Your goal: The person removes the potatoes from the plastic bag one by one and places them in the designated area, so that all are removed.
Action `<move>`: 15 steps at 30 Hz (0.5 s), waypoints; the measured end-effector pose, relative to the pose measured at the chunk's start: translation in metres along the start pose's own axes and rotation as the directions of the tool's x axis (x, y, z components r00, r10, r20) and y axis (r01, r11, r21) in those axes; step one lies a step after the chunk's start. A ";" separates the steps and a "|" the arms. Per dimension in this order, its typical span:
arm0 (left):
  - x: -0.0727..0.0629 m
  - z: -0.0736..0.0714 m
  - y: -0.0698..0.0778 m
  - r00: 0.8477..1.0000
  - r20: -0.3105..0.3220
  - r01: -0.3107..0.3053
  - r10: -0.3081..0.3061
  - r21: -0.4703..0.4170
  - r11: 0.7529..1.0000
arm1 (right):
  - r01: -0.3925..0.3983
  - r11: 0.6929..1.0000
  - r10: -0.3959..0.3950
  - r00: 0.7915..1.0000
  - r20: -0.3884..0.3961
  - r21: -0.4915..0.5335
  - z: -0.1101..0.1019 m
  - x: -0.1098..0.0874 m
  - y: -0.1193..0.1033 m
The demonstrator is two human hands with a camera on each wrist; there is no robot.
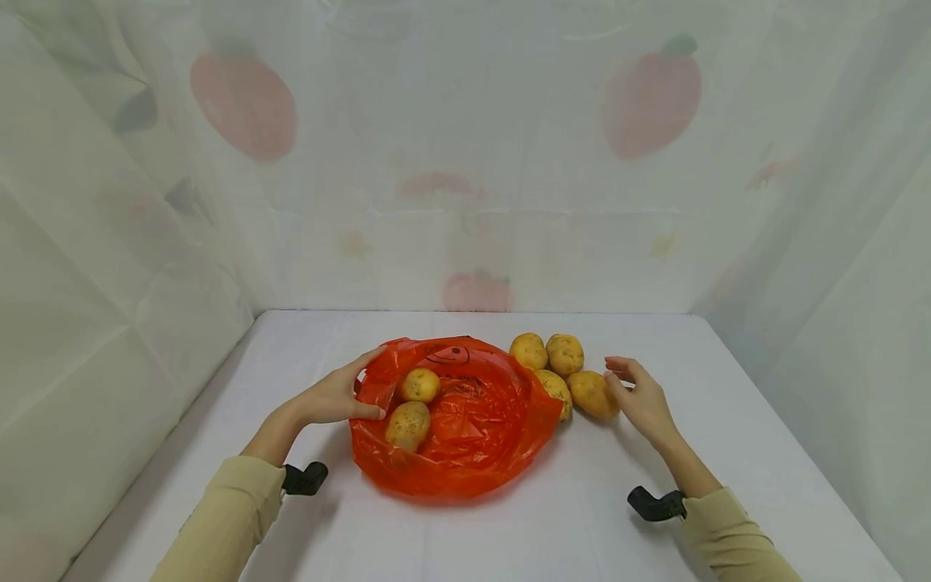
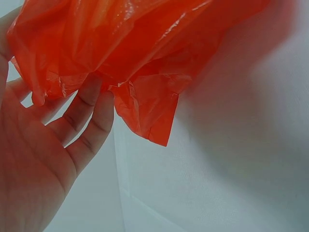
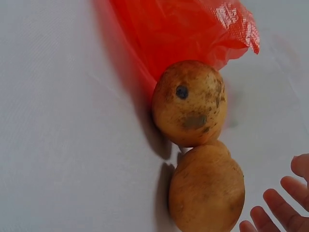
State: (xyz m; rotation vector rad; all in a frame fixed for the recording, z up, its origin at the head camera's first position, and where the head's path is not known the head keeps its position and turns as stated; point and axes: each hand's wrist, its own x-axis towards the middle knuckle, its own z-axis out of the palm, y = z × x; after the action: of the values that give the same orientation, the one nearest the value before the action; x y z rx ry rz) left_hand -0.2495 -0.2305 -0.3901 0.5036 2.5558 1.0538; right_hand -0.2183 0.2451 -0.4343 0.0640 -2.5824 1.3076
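Observation:
A red plastic bag [image 1: 473,428] lies spread wide on the table, with a smaller potato [image 1: 421,385] and a larger potato [image 1: 408,426] inside its left part. My left hand [image 1: 338,396] holds the bag's left edge; in the left wrist view its fingers [image 2: 89,108] lie against the crumpled plastic. To the right of the bag my right hand [image 1: 643,402] is relaxed and holds nothing, its fingertips beside the nearest loose potato [image 1: 592,394]. In the right wrist view a potato with dark spots [image 3: 189,104] touches another potato [image 3: 206,189], with the right fingers [image 3: 277,205] apart from both.
More loose potatoes [image 1: 528,352] [image 1: 565,354] sit behind the bag's right side, and one [image 1: 554,392] is partly hidden by its rim. A white cloth covers the table [image 1: 524,533]. Pale printed sheets [image 1: 465,162] stand behind it and on both sides.

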 end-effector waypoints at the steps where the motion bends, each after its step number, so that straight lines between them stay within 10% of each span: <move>1: 0.000 0.000 0.000 1.000 -0.001 0.000 0.000 0.000 1.000 | 0.004 1.000 -0.004 1.000 -0.011 0.002 0.000 0.000 -0.001; 15: 0.000 0.000 0.001 1.000 0.003 -0.007 0.007 0.001 1.000 | 0.094 0.995 -0.091 0.992 -0.093 0.031 0.002 0.000 -0.023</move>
State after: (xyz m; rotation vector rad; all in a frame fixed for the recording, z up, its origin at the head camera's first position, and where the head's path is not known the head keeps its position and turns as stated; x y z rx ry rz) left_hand -0.2495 -0.2301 -0.3894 0.5146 2.5536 1.0530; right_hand -0.2156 0.2302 -0.4172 0.1252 -2.4500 1.2917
